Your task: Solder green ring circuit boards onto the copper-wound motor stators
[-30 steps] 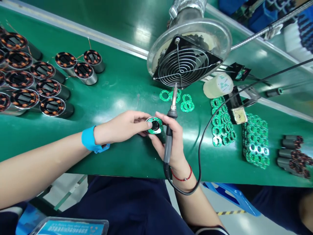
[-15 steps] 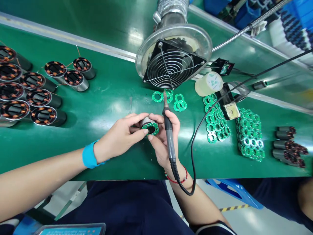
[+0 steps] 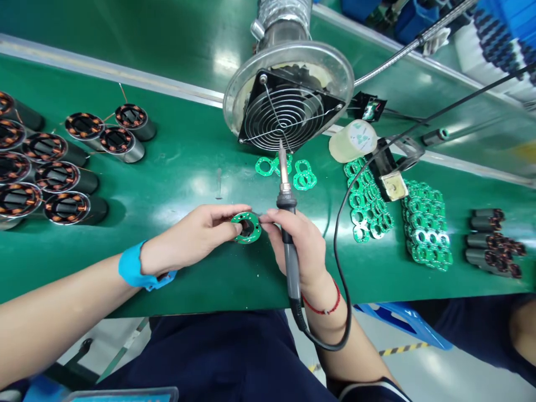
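Observation:
My left hand, with a blue wrist strap, pinches a small motor part capped by a round green circuit board just above the green table. My right hand is closed round the grey handle of a soldering iron, whose tip points away from me toward the fan. The right thumb and forefinger also touch the right edge of the green board. The iron's black cable loops from under my wrist up to the right.
A round fume-extractor fan stands just beyond my hands. Wound motor stators are grouped at the left. Loose green ring boards lie ahead, heaps of them and several small rotors at the right, beside a white roll.
The green board part has tilted and shifted slightly left and down between my fingers. The soldering iron has swung more upright, its tip now nearer the fan.

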Tool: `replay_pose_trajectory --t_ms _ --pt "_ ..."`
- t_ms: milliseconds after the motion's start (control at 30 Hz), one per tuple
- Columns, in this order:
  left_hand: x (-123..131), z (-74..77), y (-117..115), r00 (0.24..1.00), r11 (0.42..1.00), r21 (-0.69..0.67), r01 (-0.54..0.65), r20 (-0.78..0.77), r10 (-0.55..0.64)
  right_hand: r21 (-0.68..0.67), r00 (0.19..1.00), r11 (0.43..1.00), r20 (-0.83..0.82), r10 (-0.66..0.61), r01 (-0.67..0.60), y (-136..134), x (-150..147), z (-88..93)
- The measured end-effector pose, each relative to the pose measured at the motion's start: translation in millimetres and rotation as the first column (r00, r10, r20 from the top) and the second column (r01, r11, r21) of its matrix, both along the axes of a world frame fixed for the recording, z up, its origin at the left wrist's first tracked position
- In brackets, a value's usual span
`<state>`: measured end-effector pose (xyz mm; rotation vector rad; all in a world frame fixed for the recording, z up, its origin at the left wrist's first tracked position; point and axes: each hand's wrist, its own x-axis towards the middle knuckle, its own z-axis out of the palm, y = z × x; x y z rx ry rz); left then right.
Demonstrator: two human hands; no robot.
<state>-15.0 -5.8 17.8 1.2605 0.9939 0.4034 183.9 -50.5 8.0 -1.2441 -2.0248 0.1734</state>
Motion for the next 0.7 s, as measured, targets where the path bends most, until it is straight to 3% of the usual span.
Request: replay_pose_trajectory --t_ms 67,100,133,200,267,300,333,367,433,500,567,633,700 --pt "-1.7 -2.9 -2.1 0.992 0.957 0.289 -0.002 -0.123 0.039 -0.025 0.999 1.0 0.05 0.003 -0.001 0.9 -0.6 0.9" --pt "-2.9 -4.7 -3.3 0.981 0.884 0.466 0.019 -0.182 0.075 -0.063 0.999 0.998 0.037 -0.011 0.013 0.7 -2.2 2.1" --pt "-4.3 -6.6 -4.5 0.967 0.767 0.639 0.053 -0.224 0.12 -0.119 0.999 0.992 -0.012 -0.034 0.032 0.1 -4.6 3.8" --pt "-7.5 -9.9 -6.6 0.95 0.449 0.883 0.137 -0.245 0.193 -0.299 0.966 0.953 -0.228 -0.121 0.049 -1.6 -10.9 7.9" --pt "-10.4 -11.5 -8.2 0.953 0.17 0.967 0.189 -0.223 0.206 -0.503 0.816 0.863 -0.519 -0.254 -0.052 -3.2 -17.5 11.7" --pt "-11.3 -11.2 -9.0 0.957 0.086 0.977 0.194 -0.207 0.202 -0.579 0.7 0.802 -0.634 -0.329 -0.147 -3.7 -20.3 13.1" --pt "-11.8 -10.3 -9.7 0.962 0.043 0.982 0.185 -0.19 0.198 -0.619 0.579 0.744 -0.713 -0.396 -0.252 -4.0 -22.6 13.9" --pt "-11.7 -8.7 -10.5 0.964 0.039 0.985 0.167 -0.171 0.204 -0.629 0.473 0.695 -0.759 -0.448 -0.349 -4.1 -24.5 14.1" --pt "-10.0 -4.4 -12.1 0.964 0.113 0.989 0.1 -0.124 0.237 -0.607 0.356 0.642 -0.795 -0.491 -0.468 -4.3 -27.2 12.2" --pt "-7.2 0.5 -13.1 0.96 0.311 0.95 0.021 -0.106 0.259 -0.598 0.375 0.662 -0.801 -0.467 -0.452 -5.3 -28.2 8.0" --pt "-4.5 4.8 -12.7 0.964 0.59 0.806 -0.054 -0.112 0.24 -0.596 0.51 0.748 -0.759 -0.406 -0.292 -7.2 -27.3 3.3" --pt "-2.6 7.6 -10.7 0.976 0.835 0.538 -0.118 -0.094 0.198 -0.515 0.684 0.854 -0.65 -0.331 -0.076 -9.8 -24.1 0.1" --pt "-1.1 8.5 -8.0 0.983 0.955 0.247 -0.164 -0.036 0.179 -0.381 0.814 0.925 -0.536 -0.224 0.003 -12.0 -19.8 0.3"
